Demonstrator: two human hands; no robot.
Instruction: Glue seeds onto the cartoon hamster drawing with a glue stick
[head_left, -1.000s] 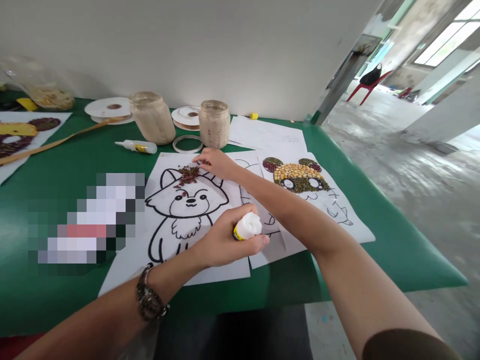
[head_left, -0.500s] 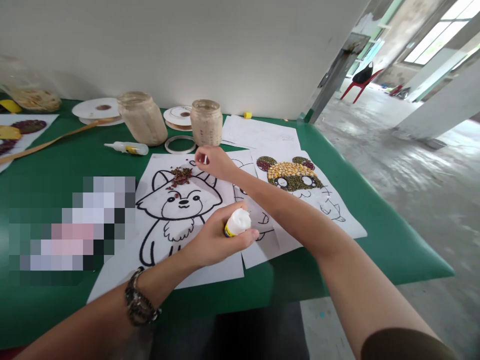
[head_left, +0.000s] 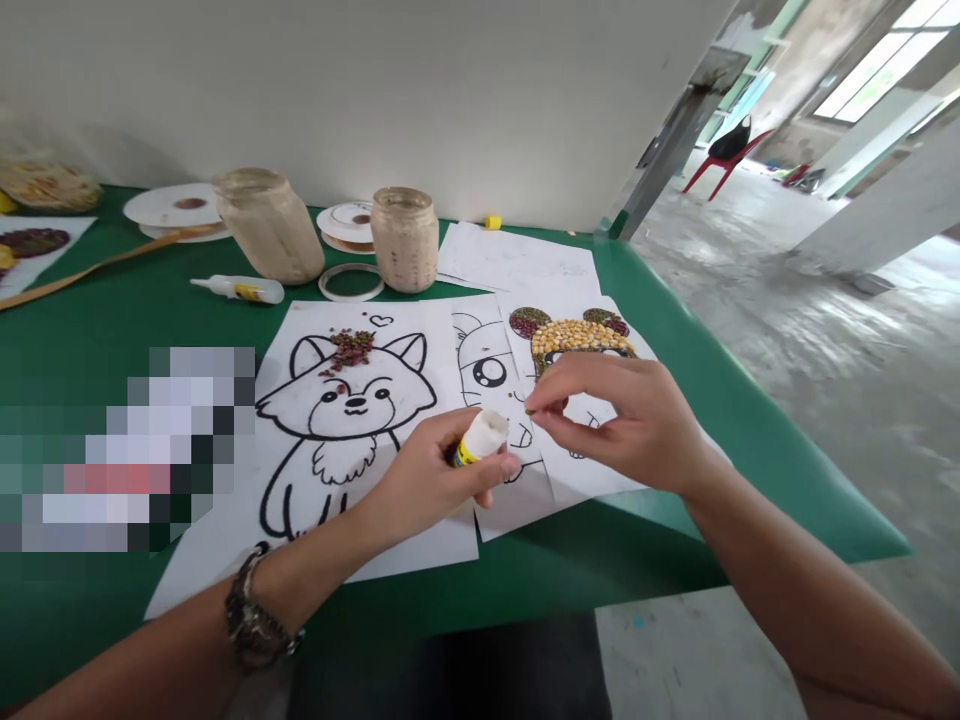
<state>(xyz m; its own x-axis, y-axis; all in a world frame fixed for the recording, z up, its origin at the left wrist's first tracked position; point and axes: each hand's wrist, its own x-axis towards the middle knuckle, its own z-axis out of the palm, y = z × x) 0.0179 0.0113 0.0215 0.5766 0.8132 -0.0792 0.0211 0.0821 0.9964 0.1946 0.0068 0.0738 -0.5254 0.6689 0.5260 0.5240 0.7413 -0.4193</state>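
My left hand (head_left: 442,465) is wrapped round a glue stick (head_left: 484,437), a white one with a yellow label and no cap, its white end tilted up. Just to its right, my right hand (head_left: 615,410) pinches a tiny greenish bean (head_left: 530,411) between thumb and forefinger. Under my left hand lies a fox drawing (head_left: 289,470) on white paper, with a heap of red and green beans (head_left: 351,348) on its forehead. A half-covered drawing (head_left: 480,345) with one large eye lies beside it. Behind my right hand, a bear-like picture (head_left: 581,335) is filled with corn kernels and beans.
At the back of the green table (head_left: 712,400) stand two cloudy jars (head_left: 405,240), ribbon spools (head_left: 349,225), a tape roll (head_left: 351,283) and a glue bottle (head_left: 240,290). A yellow cap (head_left: 493,222) sits on blank-looking paper (head_left: 517,258). A pixelated patch covers the left side.
My right hand has moved from above the fox drawing back toward me and right, with a small bean in its pinch. The left hand still holds the glue stick in nearly the same place.
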